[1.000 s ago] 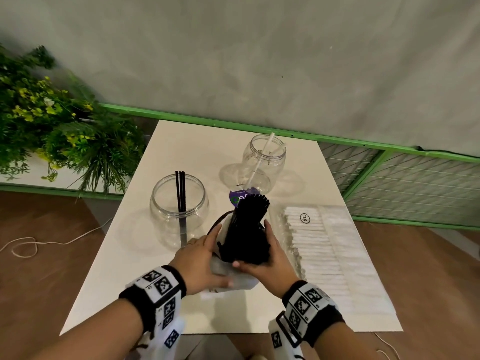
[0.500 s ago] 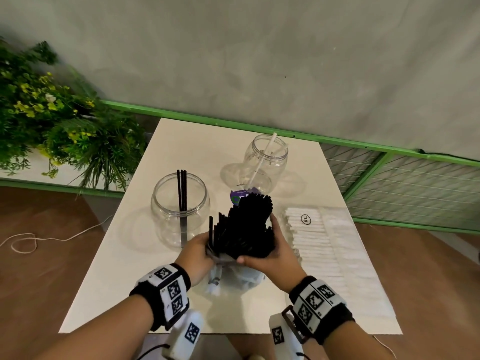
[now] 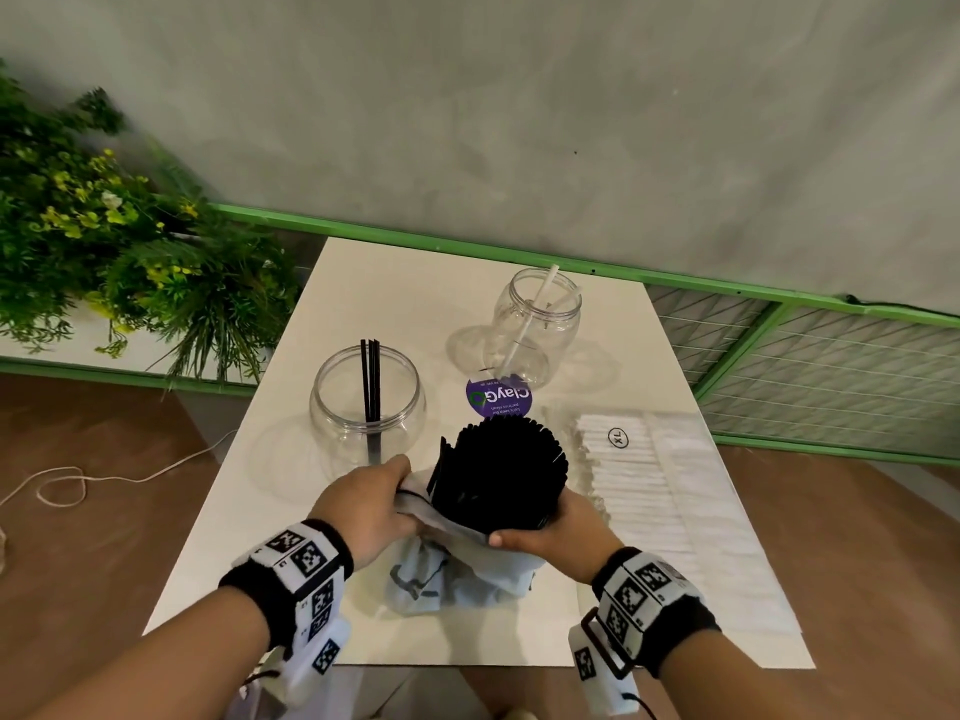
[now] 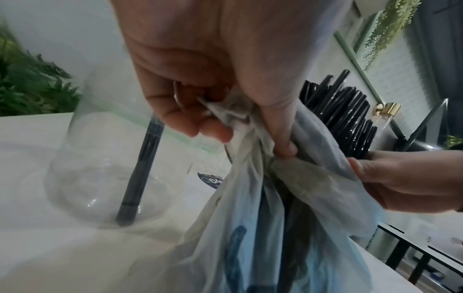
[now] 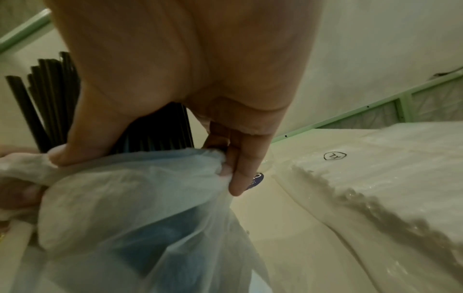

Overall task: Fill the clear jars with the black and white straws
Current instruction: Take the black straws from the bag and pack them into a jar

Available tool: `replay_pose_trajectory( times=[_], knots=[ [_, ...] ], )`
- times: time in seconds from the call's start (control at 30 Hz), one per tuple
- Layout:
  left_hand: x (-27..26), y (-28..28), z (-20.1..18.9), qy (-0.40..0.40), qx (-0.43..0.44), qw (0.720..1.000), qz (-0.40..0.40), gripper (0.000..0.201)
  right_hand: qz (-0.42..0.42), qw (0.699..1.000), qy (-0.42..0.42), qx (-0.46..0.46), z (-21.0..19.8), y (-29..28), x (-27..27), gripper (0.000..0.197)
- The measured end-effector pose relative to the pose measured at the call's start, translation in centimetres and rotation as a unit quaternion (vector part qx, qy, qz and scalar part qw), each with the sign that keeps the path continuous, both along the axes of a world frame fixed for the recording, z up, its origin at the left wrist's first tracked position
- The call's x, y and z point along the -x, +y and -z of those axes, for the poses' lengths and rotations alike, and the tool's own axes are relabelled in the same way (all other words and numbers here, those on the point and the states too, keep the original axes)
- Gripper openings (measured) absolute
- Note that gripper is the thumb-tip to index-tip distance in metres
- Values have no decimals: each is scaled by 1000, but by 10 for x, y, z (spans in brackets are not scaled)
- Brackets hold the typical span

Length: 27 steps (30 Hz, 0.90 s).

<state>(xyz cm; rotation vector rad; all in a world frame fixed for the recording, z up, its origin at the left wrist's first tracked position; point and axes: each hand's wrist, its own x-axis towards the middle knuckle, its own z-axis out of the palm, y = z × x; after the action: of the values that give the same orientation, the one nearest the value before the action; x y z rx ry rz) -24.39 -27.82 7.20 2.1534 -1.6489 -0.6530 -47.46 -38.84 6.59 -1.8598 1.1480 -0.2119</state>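
The left hand [image 4: 213,65] pinches the bunched rim of a thin plastic bag [image 4: 275,228], from which a bundle of black straws [image 4: 343,117] rises. The right hand [image 4: 406,182] holds the bag's other side. A clear jar [image 4: 100,158] with black straws inside stands just beside on the white desk [image 4: 37,247].

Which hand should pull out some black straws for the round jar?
Probably the left hand. It grips the bag right beside the round jar, where black straws already stand. The right hand holds the bag's far side, with the bundle between it and that jar.
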Motion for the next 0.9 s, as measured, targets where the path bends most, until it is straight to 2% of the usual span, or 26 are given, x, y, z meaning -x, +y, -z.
replay_pose_trajectory(
  times=[0.07, 0.17, 0.3, 0.37, 0.47, 0.53, 0.6, 0.73, 0.9],
  knots=[
    [3, 2, 2, 14, 11, 1000, 12, 25, -7, 1000, 14, 5, -3, 3, -2, 77],
    [10, 4, 4, 94, 24, 995, 25, 32, -11, 1000, 24, 3, -6, 10, -4, 77],
    [21, 4, -2, 196, 96, 976, -2, 19, 9, 998, -4, 61, -14, 16, -8, 71],
    [23, 3, -3, 218, 110, 969, -21, 23, 28, 996, -20, 88, -16, 17, -8, 70],
    [19, 0, 3, 182, 60, 981, -18, 16, 31, 994, 21, 99, -12, 16, -6, 72],
    [16, 0, 9, 166, 32, 986, -5, 16, 27, 992, 62, 103, -8, 18, -5, 66],
    [17, 0, 12, 202, 16, 979, -10, 24, 31, 992, 74, 99, -3, 20, -4, 63],
    [22, -1, 11, 304, -27, 950, -69, 23, 45, 991, 80, 98, 5, 24, -4, 65],
    [18, -9, 13, 358, -109, 923, -95, 32, 52, 990, 90, 91, 10, 26, -6, 64]
  ],
)
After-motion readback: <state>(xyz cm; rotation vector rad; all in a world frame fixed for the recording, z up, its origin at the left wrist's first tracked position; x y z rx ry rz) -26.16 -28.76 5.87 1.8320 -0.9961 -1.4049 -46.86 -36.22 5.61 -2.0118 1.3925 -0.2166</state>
